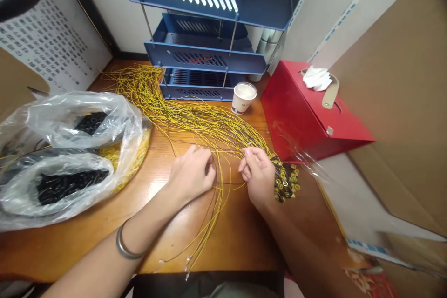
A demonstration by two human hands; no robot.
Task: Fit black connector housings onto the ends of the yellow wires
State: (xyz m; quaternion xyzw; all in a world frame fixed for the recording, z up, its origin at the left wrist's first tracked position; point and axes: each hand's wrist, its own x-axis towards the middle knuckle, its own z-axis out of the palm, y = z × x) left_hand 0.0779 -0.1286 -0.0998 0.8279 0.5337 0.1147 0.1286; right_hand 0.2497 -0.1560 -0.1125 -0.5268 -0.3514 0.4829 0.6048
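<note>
My left hand is closed, thumb against curled fingers, beside loose yellow and dark wires that hang toward the table's front edge. Thin strands run from its thumb side across to my right hand, whose fingers are pinched together. What exactly lies between the fingertips is mostly hidden. A large bundle of yellow and black wires stretches behind both hands. At its right end, next to my right hand, sits a cluster of yellow-and-black ring-like end pieces. Small clear tips show on the near wire ends.
Clear plastic bags with black and yellow small parts stand at the left. Behind are a blue tiered tray rack and a paper cup. A red box with a tissue on top stands right, near cardboard.
</note>
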